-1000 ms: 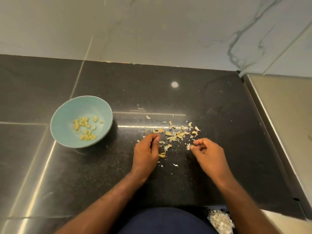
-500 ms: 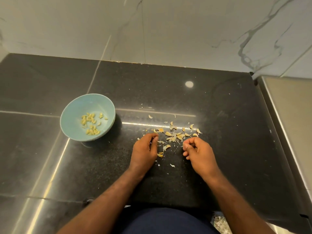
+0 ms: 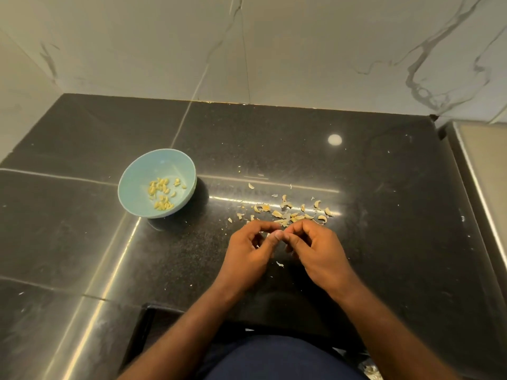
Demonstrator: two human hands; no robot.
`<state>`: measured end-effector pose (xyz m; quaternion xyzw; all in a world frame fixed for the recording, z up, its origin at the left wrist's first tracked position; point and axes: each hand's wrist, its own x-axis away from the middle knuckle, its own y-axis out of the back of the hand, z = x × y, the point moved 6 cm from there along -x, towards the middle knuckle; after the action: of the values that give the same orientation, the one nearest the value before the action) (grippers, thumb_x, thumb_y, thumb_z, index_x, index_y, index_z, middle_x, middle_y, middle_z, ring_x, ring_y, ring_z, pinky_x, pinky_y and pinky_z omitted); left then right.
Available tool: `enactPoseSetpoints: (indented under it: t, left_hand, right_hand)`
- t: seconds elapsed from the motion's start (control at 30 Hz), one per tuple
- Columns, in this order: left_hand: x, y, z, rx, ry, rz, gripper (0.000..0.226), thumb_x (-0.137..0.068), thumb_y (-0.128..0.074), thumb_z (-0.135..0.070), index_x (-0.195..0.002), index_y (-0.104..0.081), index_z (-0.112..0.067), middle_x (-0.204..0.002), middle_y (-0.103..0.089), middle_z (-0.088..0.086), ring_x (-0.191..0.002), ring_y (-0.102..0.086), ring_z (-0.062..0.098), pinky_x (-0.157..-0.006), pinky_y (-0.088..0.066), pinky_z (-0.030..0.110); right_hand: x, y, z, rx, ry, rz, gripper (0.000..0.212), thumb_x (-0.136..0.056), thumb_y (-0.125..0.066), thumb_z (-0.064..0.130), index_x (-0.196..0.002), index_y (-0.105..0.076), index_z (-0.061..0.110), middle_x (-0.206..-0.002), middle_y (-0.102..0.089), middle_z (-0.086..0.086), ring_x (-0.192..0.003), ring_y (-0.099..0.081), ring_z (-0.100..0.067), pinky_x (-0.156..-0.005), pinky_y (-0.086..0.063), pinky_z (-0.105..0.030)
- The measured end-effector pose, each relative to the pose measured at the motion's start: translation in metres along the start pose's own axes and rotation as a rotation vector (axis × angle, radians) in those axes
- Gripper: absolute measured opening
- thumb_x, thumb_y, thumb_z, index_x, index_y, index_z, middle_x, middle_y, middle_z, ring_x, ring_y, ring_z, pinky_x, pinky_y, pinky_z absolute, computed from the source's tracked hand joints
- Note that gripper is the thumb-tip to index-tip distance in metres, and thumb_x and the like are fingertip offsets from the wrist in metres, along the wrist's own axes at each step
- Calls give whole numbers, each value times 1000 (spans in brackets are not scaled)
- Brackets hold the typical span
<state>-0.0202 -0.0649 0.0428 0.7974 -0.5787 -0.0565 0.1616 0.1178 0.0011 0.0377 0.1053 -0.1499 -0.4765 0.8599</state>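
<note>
Many pale-yellow kernels [image 3: 162, 191] sit in the blue bowl [image 3: 136, 171].

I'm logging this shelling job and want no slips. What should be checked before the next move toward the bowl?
1. Left hand and right hand meeting at the fingertips: ok.
2. Piece pinched between them: cannot tell, fingers hide it.
3. Blue bowl upright on the counter, on the left hand's side: ok.
4. Kernels lying inside the bowl, none on its rim: ok.
5. Shells scattered just beyond the hands, apart from the bowl: ok.
</note>
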Motion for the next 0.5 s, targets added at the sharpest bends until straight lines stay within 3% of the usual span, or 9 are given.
enactPoseSetpoints:
  t: [0.1, 0.3, 0.4, 0.5]
  left_hand:
    - [1, 4, -11, 99, 91, 33, 10, -94, -65, -17, -100, -72, -13, -79, -72, 5, -63, -63, 8, -57, -49, 18]
    - [-1, 12, -19, 163, 104, -24, 6, -93, -66, -17, -96, -71, -14, -73, -71, -2, -64, -63, 7, -58, -52, 21]
    - [-4, 17, -23, 132, 71, -59, 6, -93, -66, -20, -92, -70, -17, -70, -70, -3, -64, -64, 8, -59, -54, 23]
    - [-8, 20, -28, 111, 12, -80, 6, -94, -65, -21, -90, -69, -19, -72, -70, 2, -66, -66, 13, -62, -58, 29]
  right_hand:
    - [5, 0, 14, 80, 97, 32, 11, -97, -62, 18, -89, -67, 24, -79, -66, 6, -77, -64, -9, -68, -54, -24]
    - [6, 1, 30, 60, 212, 1, 8, -98, -60, 14, -96, -68, 18, -81, -65, 5, -77, -63, -15, -69, -54, -37]
    - [3, -1, 36, 83, 237, -57, 8, -97, -60, 21, -96, -67, 19, -83, -65, 7, -77, -62, -15, -68, -54, -40]
    - [0, -2, 41, 93, 252, -126, 21, -94, -54, 36, -95, -67, 19, -83, -65, 6, -75, -63, -16, -66, -56, -43]
